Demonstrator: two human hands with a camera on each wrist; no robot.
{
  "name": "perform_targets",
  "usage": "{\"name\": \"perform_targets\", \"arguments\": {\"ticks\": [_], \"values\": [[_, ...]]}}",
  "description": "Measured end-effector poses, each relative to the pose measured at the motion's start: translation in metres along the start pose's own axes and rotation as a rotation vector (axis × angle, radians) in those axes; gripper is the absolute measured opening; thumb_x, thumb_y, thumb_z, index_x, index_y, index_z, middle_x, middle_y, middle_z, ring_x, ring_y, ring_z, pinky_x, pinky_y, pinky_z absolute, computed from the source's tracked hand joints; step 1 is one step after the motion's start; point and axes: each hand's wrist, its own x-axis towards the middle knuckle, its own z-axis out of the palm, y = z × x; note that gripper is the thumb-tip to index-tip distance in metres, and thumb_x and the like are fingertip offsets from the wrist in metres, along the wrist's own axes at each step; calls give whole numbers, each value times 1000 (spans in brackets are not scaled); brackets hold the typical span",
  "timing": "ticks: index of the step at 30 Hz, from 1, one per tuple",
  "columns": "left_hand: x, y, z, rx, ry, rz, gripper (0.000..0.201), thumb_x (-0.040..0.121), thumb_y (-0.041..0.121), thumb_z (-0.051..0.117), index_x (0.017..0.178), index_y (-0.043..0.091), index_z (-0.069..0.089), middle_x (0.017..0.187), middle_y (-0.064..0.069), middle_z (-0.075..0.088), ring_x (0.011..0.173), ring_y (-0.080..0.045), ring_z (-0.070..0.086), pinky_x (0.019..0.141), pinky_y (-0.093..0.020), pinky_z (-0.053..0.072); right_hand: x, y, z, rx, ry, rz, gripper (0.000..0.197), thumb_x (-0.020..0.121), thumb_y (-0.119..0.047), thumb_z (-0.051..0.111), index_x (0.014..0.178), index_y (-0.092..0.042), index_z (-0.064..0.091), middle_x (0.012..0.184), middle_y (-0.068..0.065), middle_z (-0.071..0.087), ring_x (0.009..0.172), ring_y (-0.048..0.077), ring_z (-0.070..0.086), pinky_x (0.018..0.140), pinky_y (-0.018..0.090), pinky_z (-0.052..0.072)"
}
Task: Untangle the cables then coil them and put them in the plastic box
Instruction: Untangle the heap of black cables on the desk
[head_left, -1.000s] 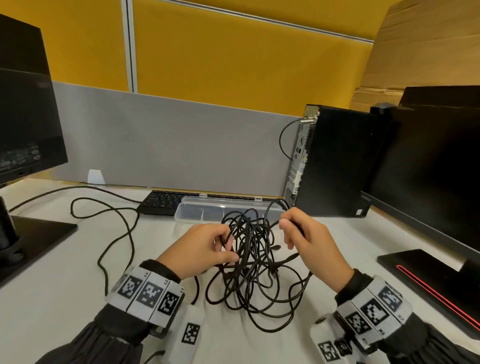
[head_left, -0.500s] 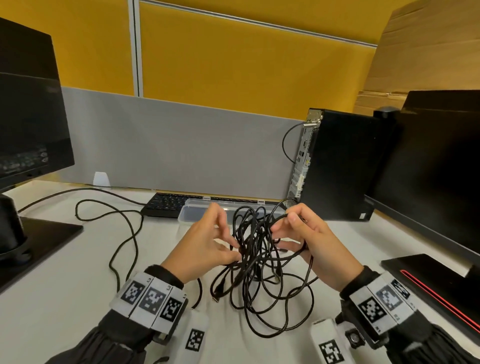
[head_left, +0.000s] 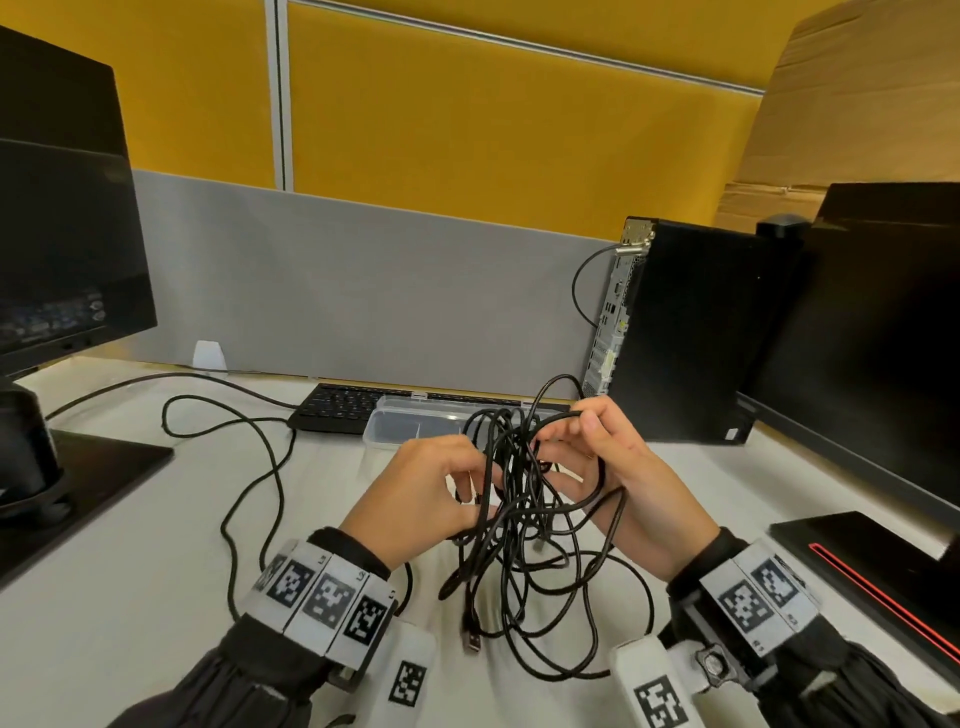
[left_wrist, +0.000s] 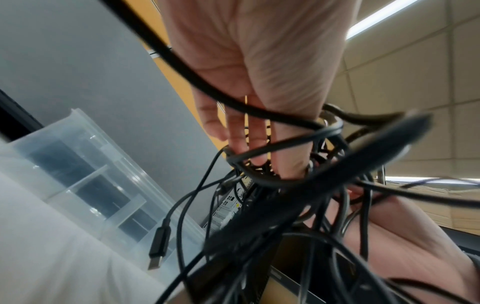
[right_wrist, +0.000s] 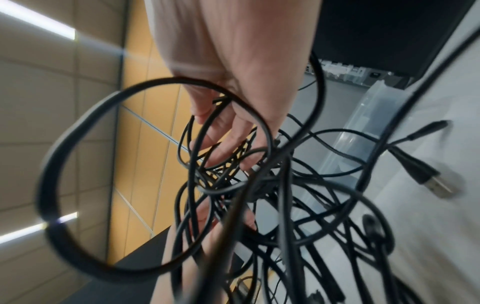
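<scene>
A tangle of black cables (head_left: 524, 525) hangs between my two hands above the white desk, its lower loops trailing on the desktop. My left hand (head_left: 467, 483) pinches strands at the left of the bundle; in the left wrist view its fingers (left_wrist: 249, 131) reach into the loops. My right hand (head_left: 566, 441) holds the top of the tangle with thumb and fingers curled round strands, and loops (right_wrist: 228, 164) wrap its fingers. A USB plug (head_left: 471, 642) dangles near the desk. The clear plastic box (head_left: 395, 428) lies open just behind the hands.
A black keyboard (head_left: 337, 408) sits behind the box against the grey partition. A black PC tower (head_left: 685, 332) and monitor (head_left: 872, 338) stand at the right, another monitor (head_left: 62, 208) at the left. A separate black cable (head_left: 249, 467) snakes over the desk's left side.
Both hands have raised the tangle a little and closed in on its top. The right hand has turned so its fingers curl round the upper strands; the left fingers moved into the bundle.
</scene>
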Motion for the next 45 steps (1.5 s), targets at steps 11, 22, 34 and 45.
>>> {"name": "perform_targets", "arguments": {"ticks": [11,22,34,45], "values": [[-1,-3,1,57,76,20,20,86,7,59,79,26,60,75,13,53,74,-3,52,65,-11,38,4,-9,-10,-211,40,-29,14,95,-25,39,89,-14,45,95,6,69,92,24,65,82,37,52],[-2,-15,-15,85,149,-14,17,86,9,54,69,11,50,70,3,51,76,-19,49,65,-22,41,-2,-10,-27,-367,95,106,19,98,-16,42,81,-9,47,52,-6,26,43,8,25,49,21,45],[-3,1,-12,75,109,1,33,95,2,38,72,25,32,60,7,38,58,-2,41,55,-14,34,6,-18,-19,-821,-21,182,18,94,-24,52,89,-10,63,46,-11,45,44,6,39,51,25,46],[-3,-23,-22,36,208,-72,50,76,-5,67,53,27,36,68,2,52,71,-10,53,64,-19,42,7,-12,1,-1094,-108,98,15,97,-18,47,102,-17,61,50,-27,53,43,-10,47,42,6,35]]}}
